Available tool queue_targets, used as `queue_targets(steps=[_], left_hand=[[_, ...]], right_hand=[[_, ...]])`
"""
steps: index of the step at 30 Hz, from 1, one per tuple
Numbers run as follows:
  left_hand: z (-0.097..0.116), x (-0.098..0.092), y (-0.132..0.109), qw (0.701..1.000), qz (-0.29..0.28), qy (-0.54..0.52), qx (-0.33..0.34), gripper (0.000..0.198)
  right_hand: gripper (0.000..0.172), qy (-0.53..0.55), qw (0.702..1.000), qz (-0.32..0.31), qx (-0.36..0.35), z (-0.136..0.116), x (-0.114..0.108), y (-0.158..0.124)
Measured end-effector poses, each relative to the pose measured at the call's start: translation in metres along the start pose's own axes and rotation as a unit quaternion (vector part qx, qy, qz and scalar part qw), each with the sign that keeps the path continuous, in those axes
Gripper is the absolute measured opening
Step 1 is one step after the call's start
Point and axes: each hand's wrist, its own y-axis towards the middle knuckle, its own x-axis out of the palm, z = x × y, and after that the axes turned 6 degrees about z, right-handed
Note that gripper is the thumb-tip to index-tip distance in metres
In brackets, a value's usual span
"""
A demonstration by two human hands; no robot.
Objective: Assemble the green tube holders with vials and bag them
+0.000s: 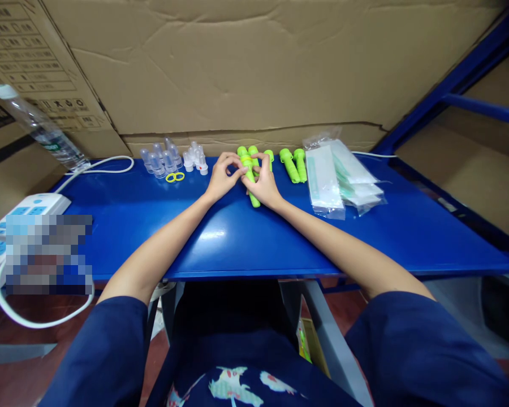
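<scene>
Both my hands are on a bright green torch-shaped tube, which lies tilted with its wider head away from me. A yellow ring sits around it near the head. My left hand is closed, thumb and fingertips pinching at the ring end from the left. My right hand is closed around the tube from the right, thumb against its body. More green tubes lie just behind my hands, partly hidden by them. To the right lie two others, a green tube and its neighbour.
Several clear plastic caps, small white-based pieces and two loose yellow rings stand left on the blue table. Plastic-bagged packets lie right. A power strip, white cable and water bottle occupy the left.
</scene>
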Motion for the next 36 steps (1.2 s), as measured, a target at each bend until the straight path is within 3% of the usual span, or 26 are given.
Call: queue_targets(steps=[9, 18, 21, 25, 36], left_hand=[[0.001, 0.006, -0.003, 1.0, 0.011, -0.017, -0.015, 0.058], [0.002, 0.005, -0.003, 1.0, 0.009, -0.001, 0.0, 0.06], [0.001, 0.004, -0.002, 1.0, 0.015, -0.008, 0.003, 0.057], [0.002, 0.001, 0.0, 1.0, 0.011, 0.003, 0.008, 0.053], [-0.004, 0.004, 0.0, 0.999, 0.025, -0.015, 0.039, 0.054]], right_hand=[[0.075, 0.012, 0.999, 0.016, -0.026, -0.005, -0.001, 0.0], [0.057, -0.02, 1.0, 0.002, -0.006, -0.015, -0.005, -0.002], [0.053, -0.019, 0.999, 0.01, -0.029, -0.013, -0.006, -0.001], [0.052, -0.012, 0.998, 0.015, -0.061, -0.005, -0.006, 0.001], [0.051, -0.037, 0.998, -0.005, -0.052, -0.009, -0.008, 0.001]])
